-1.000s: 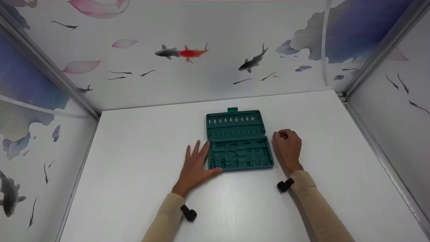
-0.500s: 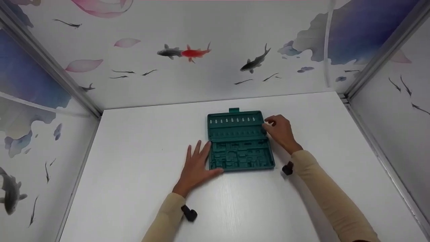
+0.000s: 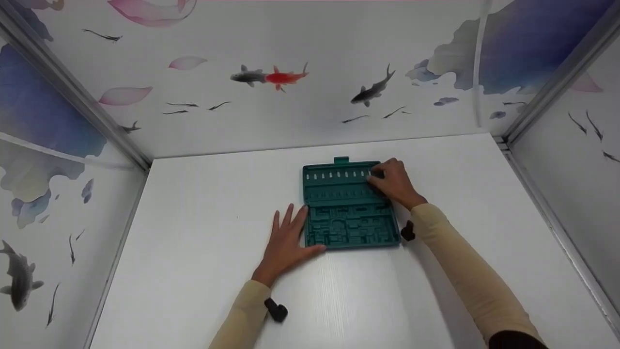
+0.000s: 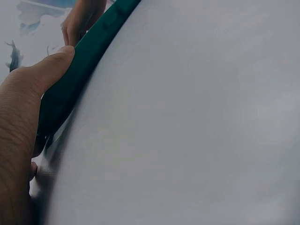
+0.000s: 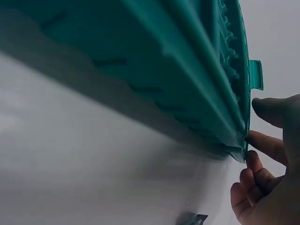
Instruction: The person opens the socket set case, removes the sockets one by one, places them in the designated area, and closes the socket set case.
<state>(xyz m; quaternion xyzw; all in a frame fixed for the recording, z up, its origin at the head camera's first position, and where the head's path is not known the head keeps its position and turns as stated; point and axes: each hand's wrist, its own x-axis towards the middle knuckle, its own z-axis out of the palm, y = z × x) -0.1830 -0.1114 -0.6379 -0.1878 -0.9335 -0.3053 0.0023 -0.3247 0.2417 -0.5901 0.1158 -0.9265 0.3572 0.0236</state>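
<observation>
A dark green plastic case lies unfolded on the white table, its lid half at the back and a moulded tray half in front. My left hand rests at the tray's left side with straight, spread fingers; its thumb touches the front edge. Over the lid's right end is my right hand, thumb and forefinger tips near the row of small pale marks. In the right wrist view, the thumb and forefinger reach the lid's edge, a gap between them. Whether they pinch something small cannot be seen.
The white table extends around the case, with printed wall panels behind and at both sides. A latch tab sticks out from the lid's far edge. Each sleeve carries a small black camera.
My right hand has moved from the table beside the tray, up and left, to the lid's right end. The left hand stays at the case, which lies in the same place.
</observation>
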